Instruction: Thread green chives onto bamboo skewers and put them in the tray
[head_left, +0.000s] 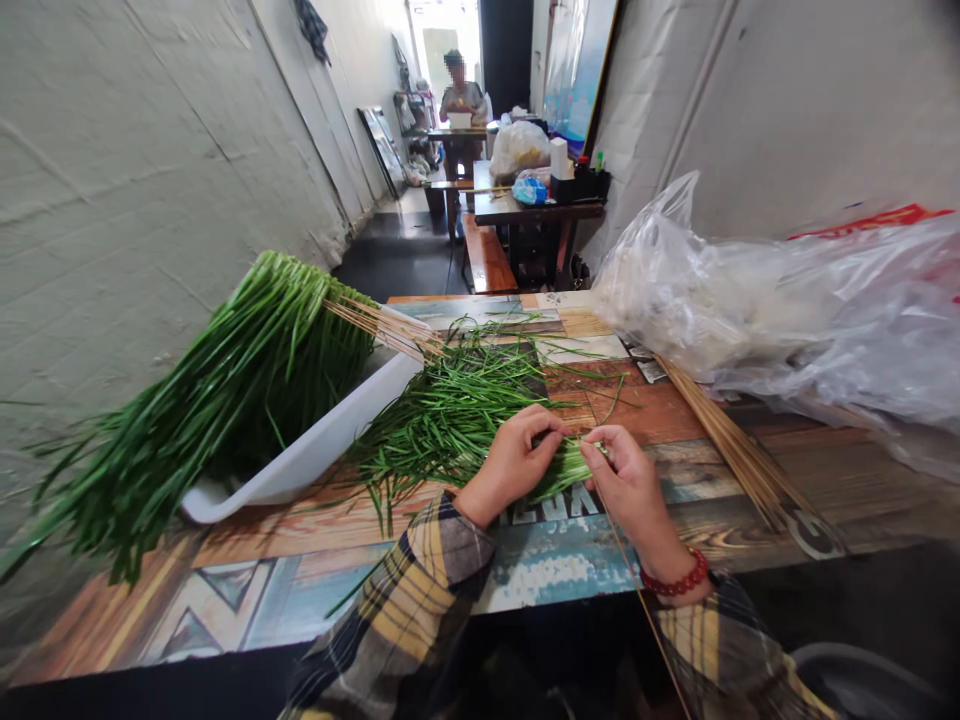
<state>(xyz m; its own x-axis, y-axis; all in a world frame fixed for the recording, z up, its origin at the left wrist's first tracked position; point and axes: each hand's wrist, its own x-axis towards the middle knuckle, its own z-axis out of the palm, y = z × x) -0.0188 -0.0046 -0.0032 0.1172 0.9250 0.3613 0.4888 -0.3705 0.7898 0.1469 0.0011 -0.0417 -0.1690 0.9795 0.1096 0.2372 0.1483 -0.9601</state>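
Note:
Over the front of the table, my left hand (517, 455) is closed, with thumb and forefinger pinched at the pale stalk ends of some green chives (561, 478). Close beside it, my right hand (630, 485) pinches a thin bamboo skewer (626, 550), which slants down past my wrist toward the bottom edge. The skewer's tip is hidden by my fingers at the stalks. Loose chives (457, 405) lie in a spread heap left of and behind my hands. Further left, skewered chives (277, 350) are stacked in a white tray (322, 430), their stick ends (382, 325) pointing right.
A bundle of bamboo skewers (720, 440) lies on the right of the wood-patterned table (300, 570), partly under clear plastic bags (787, 300). Walls rise on both sides. Beyond stand a bench (487, 250) and another table (517, 208); a person (463, 98) sits farther back.

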